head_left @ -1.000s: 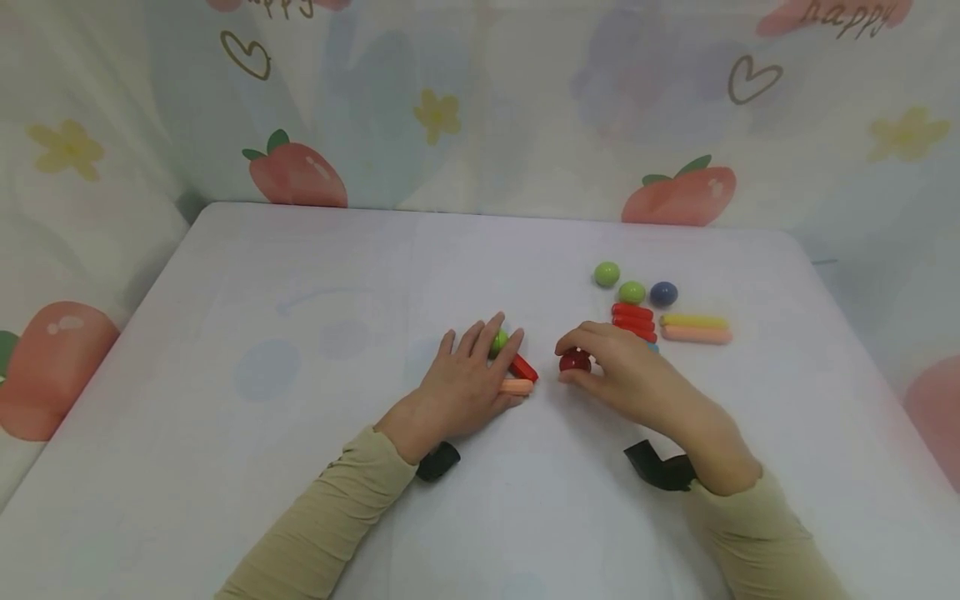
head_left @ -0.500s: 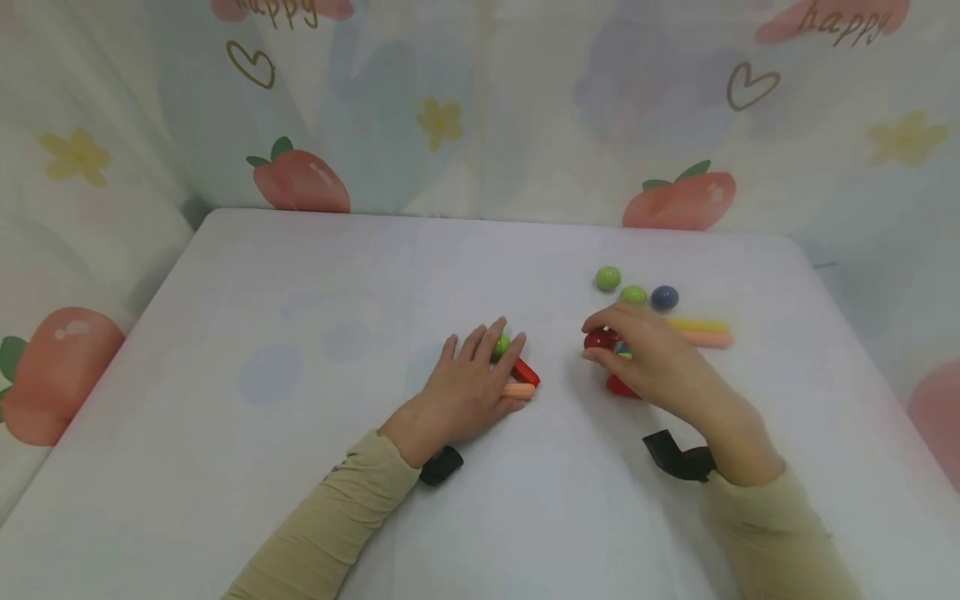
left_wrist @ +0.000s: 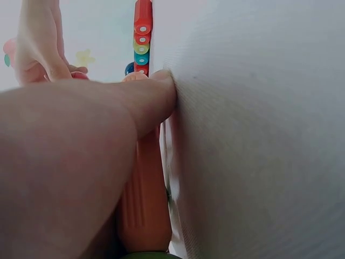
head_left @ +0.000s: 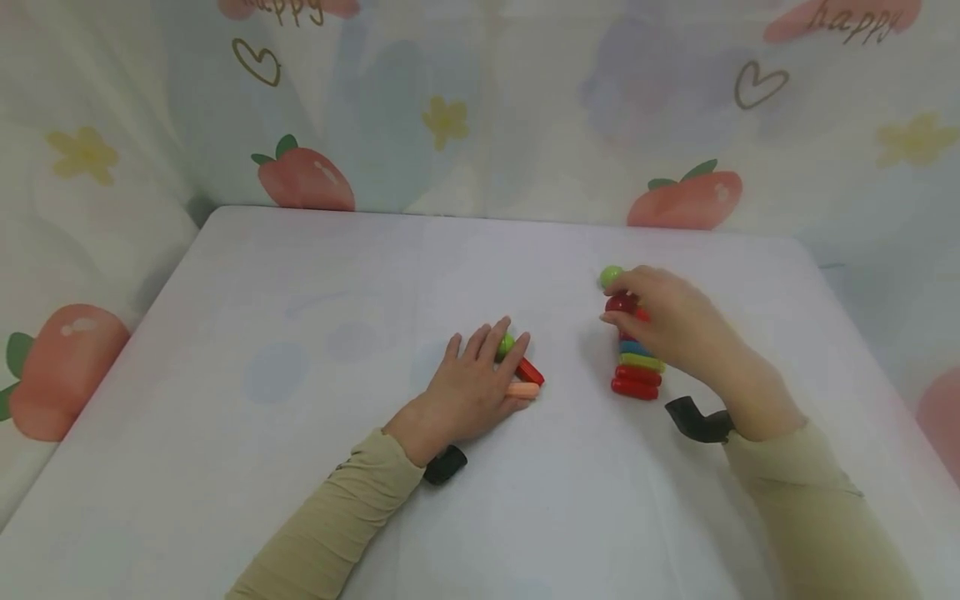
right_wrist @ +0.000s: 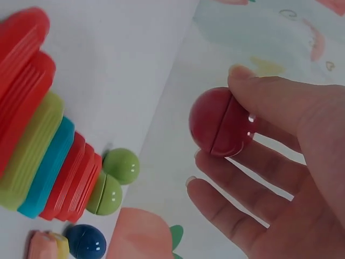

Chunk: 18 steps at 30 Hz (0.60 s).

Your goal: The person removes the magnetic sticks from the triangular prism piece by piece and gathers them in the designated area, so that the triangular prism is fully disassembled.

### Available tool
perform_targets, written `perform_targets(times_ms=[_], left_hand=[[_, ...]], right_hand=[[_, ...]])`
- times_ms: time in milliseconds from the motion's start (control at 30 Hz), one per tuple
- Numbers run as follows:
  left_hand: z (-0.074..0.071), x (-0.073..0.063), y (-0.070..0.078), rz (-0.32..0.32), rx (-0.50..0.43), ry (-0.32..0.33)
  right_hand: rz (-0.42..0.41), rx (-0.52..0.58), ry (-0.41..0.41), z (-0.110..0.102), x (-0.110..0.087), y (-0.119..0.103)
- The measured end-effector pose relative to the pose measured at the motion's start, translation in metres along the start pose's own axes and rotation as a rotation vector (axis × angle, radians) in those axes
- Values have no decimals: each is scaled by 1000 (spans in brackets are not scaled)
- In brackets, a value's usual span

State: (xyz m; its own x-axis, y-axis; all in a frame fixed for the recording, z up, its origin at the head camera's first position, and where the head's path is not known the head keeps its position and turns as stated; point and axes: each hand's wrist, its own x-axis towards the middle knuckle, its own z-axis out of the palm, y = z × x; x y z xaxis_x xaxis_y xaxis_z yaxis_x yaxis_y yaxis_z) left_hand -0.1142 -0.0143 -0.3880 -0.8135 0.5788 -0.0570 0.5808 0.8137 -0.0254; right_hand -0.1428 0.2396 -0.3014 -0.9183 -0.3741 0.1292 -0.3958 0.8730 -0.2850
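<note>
Wearing a long-sleeved top in a pale khaki-beige knit, both sleeves (head_left: pixel 337 533) reaching down to the wrists and bunching into soft crosswise folds just behind the cuffs. Showing fine ribbing along the cuff of the right sleeve (head_left: pixel 813 508). Carrying a small black mount (head_left: pixel 445 464) strapped under the left wrist, rounded and matte, and a second black mount (head_left: pixel 693 421) at the right wrist, bent like a short elbow. Leaving both hands bare, no rings or watch showing.
</note>
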Motion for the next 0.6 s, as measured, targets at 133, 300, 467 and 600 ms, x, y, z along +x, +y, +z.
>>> perform_targets(times_ms=[133,300,467,600], left_hand=[[0,0,0,0,-3,1],[-1,-1,0,5,-8,-2],[0,-1,0,3,2,9],[0,-2,-2,8,0,17]], right_hand=[[40,-1,-40,-5,5,6],[102,-10,-85,-10,13,17],[101,3,-92,-11,22,29],[126,5,-103,-11,33,39]])
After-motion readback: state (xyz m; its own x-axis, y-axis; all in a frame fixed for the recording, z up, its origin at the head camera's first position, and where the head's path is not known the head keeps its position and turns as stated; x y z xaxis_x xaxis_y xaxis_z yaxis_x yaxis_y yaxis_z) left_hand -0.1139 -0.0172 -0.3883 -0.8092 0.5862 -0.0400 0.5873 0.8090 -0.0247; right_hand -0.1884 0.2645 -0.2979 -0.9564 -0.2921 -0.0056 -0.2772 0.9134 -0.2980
